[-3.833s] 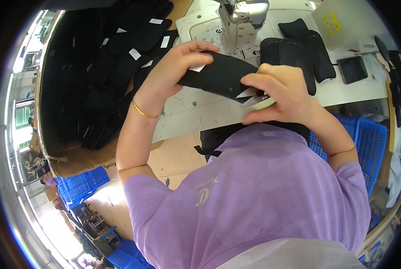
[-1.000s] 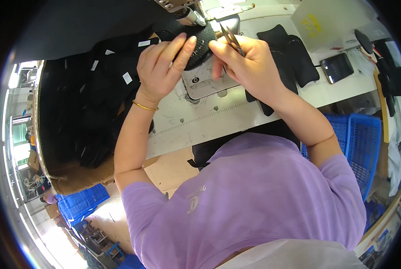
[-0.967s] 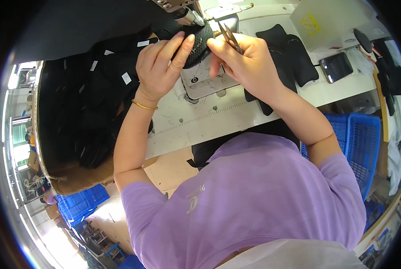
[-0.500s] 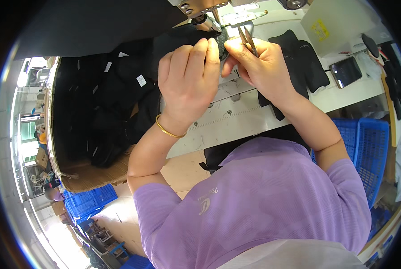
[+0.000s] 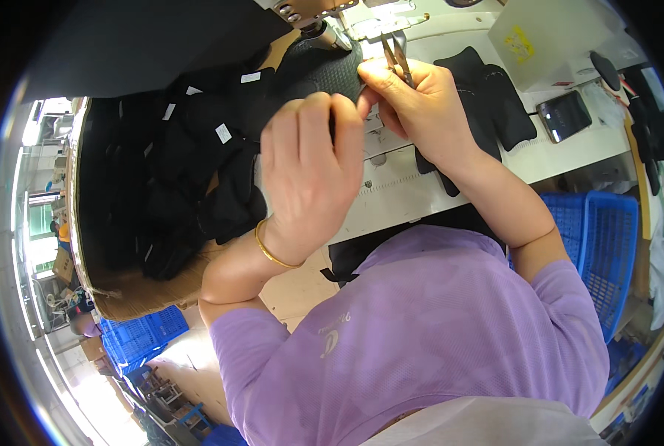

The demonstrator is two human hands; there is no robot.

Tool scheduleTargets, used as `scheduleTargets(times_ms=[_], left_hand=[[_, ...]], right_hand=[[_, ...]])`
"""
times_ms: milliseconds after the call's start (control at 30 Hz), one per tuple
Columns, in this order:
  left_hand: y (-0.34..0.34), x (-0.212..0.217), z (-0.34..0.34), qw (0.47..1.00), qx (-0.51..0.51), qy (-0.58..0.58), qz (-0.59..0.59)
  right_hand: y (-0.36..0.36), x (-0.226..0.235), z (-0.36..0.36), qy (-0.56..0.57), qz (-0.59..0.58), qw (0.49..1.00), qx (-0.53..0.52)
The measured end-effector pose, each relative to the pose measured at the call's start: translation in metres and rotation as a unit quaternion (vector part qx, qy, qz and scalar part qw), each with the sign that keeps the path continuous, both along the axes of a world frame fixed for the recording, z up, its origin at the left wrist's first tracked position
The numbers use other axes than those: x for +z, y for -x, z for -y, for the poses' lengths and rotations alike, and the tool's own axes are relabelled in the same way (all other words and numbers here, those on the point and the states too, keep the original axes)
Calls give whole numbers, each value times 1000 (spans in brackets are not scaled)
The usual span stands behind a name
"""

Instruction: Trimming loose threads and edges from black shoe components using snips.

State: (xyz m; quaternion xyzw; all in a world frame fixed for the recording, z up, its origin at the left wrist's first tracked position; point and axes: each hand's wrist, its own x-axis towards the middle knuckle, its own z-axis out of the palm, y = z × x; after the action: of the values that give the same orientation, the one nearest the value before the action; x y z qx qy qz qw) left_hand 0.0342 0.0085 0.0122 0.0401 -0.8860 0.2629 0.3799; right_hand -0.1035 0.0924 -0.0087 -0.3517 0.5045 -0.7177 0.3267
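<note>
Under the machine head, a black textured fabric piece (image 5: 324, 70) lies with its lower edge behind my left fingers. My left hand (image 5: 313, 167) has its fingers curled together just below the piece. What is between those fingertips is hidden. To the right, my right hand (image 5: 428, 104) is closed around a small pair of dark metal scissors (image 5: 402, 61), blades pointing up and away from me. My right thumb and fingertips are close to the right edge of the fabric; whether they touch it, I cannot tell.
The sewing machine head (image 5: 313, 13) overhangs the white worktable (image 5: 391, 178). Black cut pieces (image 5: 488, 100) lie on the right, near a phone (image 5: 564, 117). A large carton (image 5: 150, 296) of black pieces stands at left. Blue crates (image 5: 607, 253) are below right.
My left hand has come down and toward me, away from the machine head. More of the textured fabric now shows beyond its fingers. My right hand still holds the scissors.
</note>
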Motion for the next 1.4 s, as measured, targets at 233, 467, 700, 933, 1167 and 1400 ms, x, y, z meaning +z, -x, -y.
scheduleTargets(times_ms=[233,467,700,933,1167,1400], left_hand=[[14,-7,-8,993,-109,-28,-35],[35,-8,6,992,-102,-37,-64],[43,-10,19,991,-102,-41,-81],[30,-15,17,981,-182,-16,-62],[37,-24,38,990,-50,12,-128],[7,-8,61,927,-25,-375,0]], right_hand=[[6,-4,-3,-6,27,1000,-12],[7,-4,-3,18,34,999,2],[8,-4,-3,10,30,999,17],[13,-10,-6,3,-2,1000,14],[8,-20,-10,33,2,996,78],[16,-11,-32,-71,-59,987,128]])
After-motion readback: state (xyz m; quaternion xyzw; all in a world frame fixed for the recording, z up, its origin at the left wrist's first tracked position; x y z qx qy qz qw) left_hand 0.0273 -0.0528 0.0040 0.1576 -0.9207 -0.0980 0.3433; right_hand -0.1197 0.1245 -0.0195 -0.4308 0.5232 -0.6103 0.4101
